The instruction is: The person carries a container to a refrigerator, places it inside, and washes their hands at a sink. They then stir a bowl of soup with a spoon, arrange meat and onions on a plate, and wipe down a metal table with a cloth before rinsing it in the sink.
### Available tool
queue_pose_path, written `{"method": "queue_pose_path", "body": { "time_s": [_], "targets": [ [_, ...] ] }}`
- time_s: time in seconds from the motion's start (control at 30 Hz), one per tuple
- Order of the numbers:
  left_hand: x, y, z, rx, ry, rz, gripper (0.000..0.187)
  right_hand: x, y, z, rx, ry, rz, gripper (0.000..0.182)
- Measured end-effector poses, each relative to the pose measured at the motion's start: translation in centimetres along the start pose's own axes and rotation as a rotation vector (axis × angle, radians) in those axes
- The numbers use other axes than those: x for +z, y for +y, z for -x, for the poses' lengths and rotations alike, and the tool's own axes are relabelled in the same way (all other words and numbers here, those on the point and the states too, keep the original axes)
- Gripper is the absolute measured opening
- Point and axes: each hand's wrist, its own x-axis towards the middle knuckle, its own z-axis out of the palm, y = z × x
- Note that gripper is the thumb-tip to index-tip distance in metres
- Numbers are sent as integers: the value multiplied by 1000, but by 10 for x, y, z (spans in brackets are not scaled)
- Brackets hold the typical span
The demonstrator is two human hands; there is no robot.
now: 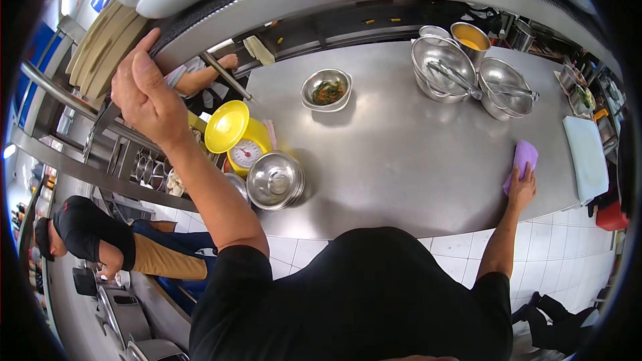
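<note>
My left hand (144, 97) is raised at the upper left, close to the metal overhead shelf (200, 30) and a stack of beige plates or trays (103, 43). Its fingers are stretched out and I see nothing held in it. On the right side of the steel table (394, 160), my right hand (521, 190) grips the lower end of a folded purple cloth (525, 155) against the surface. A metal bowl (326, 90) with green and orange food stands toward the back of the table.
A yellow scale (246, 152) and nested steel bowls (275, 180) stand at the left. Steel strainer bowls (441, 70) with tongs and a pot of orange liquid (470, 40) are at back right. A light-blue cloth (586, 159) lies rightmost. Another person (100, 234) works at left.
</note>
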Motion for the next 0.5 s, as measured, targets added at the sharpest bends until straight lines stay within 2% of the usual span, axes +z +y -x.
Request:
{"method": "queue_pose_path", "body": {
  "time_s": [0.5],
  "targets": [
    [-4,7,0,-37,-37,-59,36,-11,-2,5,-5,27,-31,60]
  ]
}}
